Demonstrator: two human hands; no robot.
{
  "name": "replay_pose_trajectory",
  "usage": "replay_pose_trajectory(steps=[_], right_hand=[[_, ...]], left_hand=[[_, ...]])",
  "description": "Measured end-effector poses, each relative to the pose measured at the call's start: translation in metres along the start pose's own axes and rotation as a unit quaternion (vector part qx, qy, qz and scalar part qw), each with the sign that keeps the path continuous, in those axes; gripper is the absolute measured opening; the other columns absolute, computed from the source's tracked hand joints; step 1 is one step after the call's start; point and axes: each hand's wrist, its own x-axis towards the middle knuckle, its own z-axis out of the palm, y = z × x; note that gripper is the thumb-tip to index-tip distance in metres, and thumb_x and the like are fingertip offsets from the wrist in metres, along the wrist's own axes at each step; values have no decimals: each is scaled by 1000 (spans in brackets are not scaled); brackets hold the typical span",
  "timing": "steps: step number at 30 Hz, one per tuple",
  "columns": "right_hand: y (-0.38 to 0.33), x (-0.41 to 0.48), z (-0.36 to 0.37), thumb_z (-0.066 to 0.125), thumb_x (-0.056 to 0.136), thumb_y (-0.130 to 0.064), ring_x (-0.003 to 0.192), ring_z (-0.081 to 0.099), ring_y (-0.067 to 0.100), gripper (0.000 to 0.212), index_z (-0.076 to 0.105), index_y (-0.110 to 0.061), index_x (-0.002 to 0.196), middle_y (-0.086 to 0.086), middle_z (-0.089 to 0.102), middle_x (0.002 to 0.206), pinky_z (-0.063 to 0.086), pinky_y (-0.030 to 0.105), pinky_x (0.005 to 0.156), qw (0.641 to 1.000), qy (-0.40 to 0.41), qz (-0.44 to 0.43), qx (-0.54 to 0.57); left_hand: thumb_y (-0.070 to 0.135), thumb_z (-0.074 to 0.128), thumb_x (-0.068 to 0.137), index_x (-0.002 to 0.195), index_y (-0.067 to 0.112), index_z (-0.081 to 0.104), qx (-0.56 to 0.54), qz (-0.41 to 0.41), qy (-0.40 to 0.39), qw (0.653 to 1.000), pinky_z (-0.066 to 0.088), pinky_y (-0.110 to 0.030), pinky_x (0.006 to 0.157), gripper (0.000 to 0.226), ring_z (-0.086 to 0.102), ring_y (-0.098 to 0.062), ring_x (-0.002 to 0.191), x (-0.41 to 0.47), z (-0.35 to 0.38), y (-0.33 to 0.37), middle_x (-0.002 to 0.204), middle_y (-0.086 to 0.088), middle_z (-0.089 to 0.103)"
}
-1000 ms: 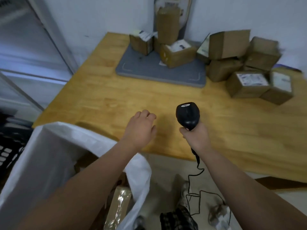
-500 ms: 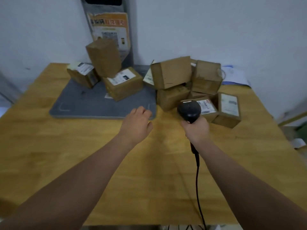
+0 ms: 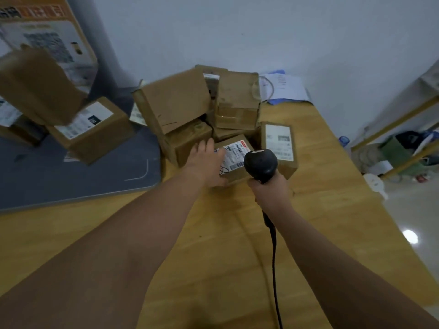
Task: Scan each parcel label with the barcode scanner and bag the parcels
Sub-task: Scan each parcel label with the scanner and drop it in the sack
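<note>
A small brown parcel (image 3: 237, 168) with a white barcode label on top lies at the front of a pile of cardboard parcels (image 3: 175, 103) on the wooden table (image 3: 213, 245). My left hand (image 3: 206, 166) lies over the parcel's left side, fingers on the label and thumb down its front face, gripping it. My right hand (image 3: 269, 193) grips the handle of the black barcode scanner (image 3: 260, 163), whose head hangs just right of the label. Another labelled parcel (image 3: 279, 144) sits directly behind the scanner.
A grey mat (image 3: 71, 176) at the left carries a labelled parcel (image 3: 95, 131), with a further box (image 3: 35, 86) above it. The scanner's cable (image 3: 274, 257) runs back along the table. Papers (image 3: 283, 87) lie at the back; shelving (image 3: 403, 129) stands beyond the table's right edge.
The view swung from the white bag at the table's left toward the parcel pile. My left hand reached forward onto the labelled parcel, and the scanner came in beside it.
</note>
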Motion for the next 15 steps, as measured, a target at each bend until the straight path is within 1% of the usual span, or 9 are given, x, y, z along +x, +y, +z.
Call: replay_pose_trajectory(steps=[1,3,4,6,8,9,11,13,15], right_hand=[[2,2,-1,64,84,-13,61,57,8,13,56,-18,93,-7,56,69,38,14,47,1000,-1,1,2],[6,5,-2,64,84,-12,62,59,9,13,57,-18,93,-7,57,69,39,12,46,1000,-1,5,1],[8,6,-1,65,83,-13,65,60,12,14,58,-17,94,-6,58,70,42,16,49,1000,1,9,3],[13,4,0,65,82,-13,72,65,18,17,59,-17,97,-3,61,75,54,28,59,999,7,18,26],[18,-2,5,67,83,-13,78,68,23,18,57,-24,93,0,64,80,58,39,69,996,9,36,76],[20,-6,8,67,83,-13,80,68,24,21,55,-27,90,1,65,81,58,41,71,993,3,48,110],[19,-17,18,68,85,-12,87,67,22,25,53,-31,89,2,64,87,58,36,72,982,-35,67,170],[16,-28,31,67,86,-10,91,65,21,24,56,-31,91,2,64,91,57,33,74,973,-94,70,197],[11,-40,43,67,86,-8,88,66,15,23,60,-29,89,-3,67,88,57,32,75,966,-154,59,197]], left_hand=[[61,66,76,149,20,19,-4,-5,-22,1000,12,-49,118,96,8,-39,145,6,0,-1,158,-21,7],[61,68,73,148,19,18,-25,-9,-51,998,18,-48,115,99,16,-39,142,12,-1,-4,154,-22,16],[63,68,72,146,19,19,-34,-7,-52,998,25,-47,111,100,23,-37,138,11,0,-5,150,-19,23],[70,66,68,143,19,23,-54,-11,-45,997,34,-44,100,101,32,-32,127,0,3,-6,138,-14,31],[78,62,65,139,19,25,-75,-45,-32,996,37,-41,94,101,35,-30,120,-23,15,-5,132,-12,33],[81,60,64,138,19,25,-82,-75,-27,993,38,-41,93,103,34,-30,121,-38,23,-4,132,-12,32],[86,54,62,140,19,22,-81,-139,-27,987,39,-40,93,108,35,-31,122,-68,35,-3,135,-12,30],[88,52,61,140,21,19,-96,-183,-27,978,41,-40,91,109,39,-30,121,-91,45,-5,135,-11,29],[80,60,65,140,21,20,-165,-200,-14,966,45,-38,85,103,48,-27,114,-108,52,-13,133,-8,32]])
